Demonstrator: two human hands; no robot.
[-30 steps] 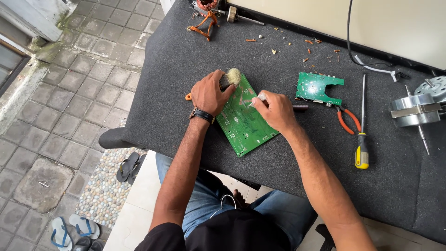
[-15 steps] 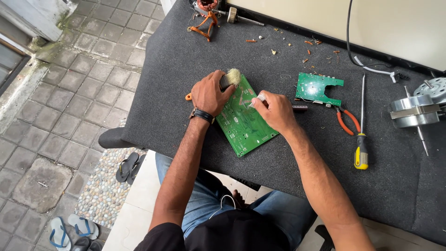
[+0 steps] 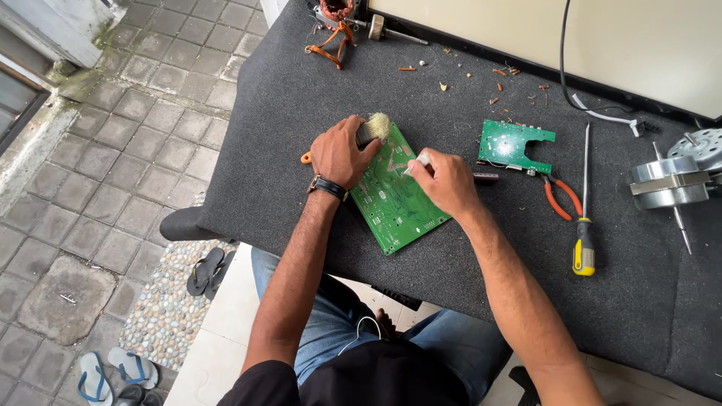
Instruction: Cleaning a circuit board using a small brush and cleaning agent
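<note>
A large green circuit board (image 3: 397, 204) lies tilted on the dark grey mat (image 3: 301, 83). My left hand (image 3: 340, 153), wearing a dark wristwatch, grips a paintbrush (image 3: 373, 129) with pale bristles and an orange handle end; the bristles rest at the board's upper corner. My right hand (image 3: 442, 180) presses on the board's right side and pinches a small white object (image 3: 418, 161) against it. What the white object is cannot be made out.
A smaller green circuit board (image 3: 513, 144) lies to the right, with orange-handled pliers (image 3: 562, 197) and a yellow-handled screwdriver (image 3: 583, 225) beside it. A metal motor (image 3: 677, 177) sits at the far right. A copper-wound part (image 3: 335, 30) and scattered bits lie at the back. The mat's edge drops to paving on the left.
</note>
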